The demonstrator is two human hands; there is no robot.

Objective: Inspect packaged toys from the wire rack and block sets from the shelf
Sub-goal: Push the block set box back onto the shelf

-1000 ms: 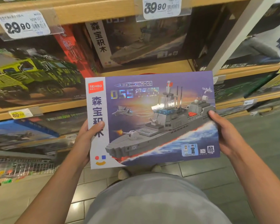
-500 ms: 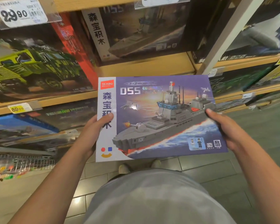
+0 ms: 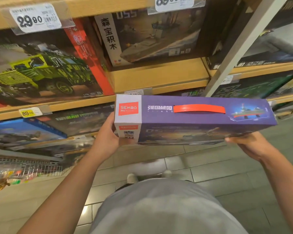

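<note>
I hold a purple warship block set box [image 3: 201, 122] level in front of the wooden shelf [image 3: 159, 76]. Its narrow top side with a red carry handle [image 3: 199, 109] and the SEMBO logo faces me; the picture front is tipped downward and mostly foreshortened. My left hand [image 3: 107, 137] grips the box's left end, fingers curled behind it. My right hand [image 3: 249, 146] grips the right end from below, thumb on the lower edge.
Several block set boxes stand on the shelves: a green truck box [image 3: 41, 68] at left and a matching warship box [image 3: 150, 36] behind. A wire rack [image 3: 32, 168] with packaged toys sits low left. A white shelf post [image 3: 233, 53] rises right. Tiled floor lies below.
The box has been tipped forward from its picture front facing me to its top edge with the red handle facing me. Both hands kept their hold on its ends.
</note>
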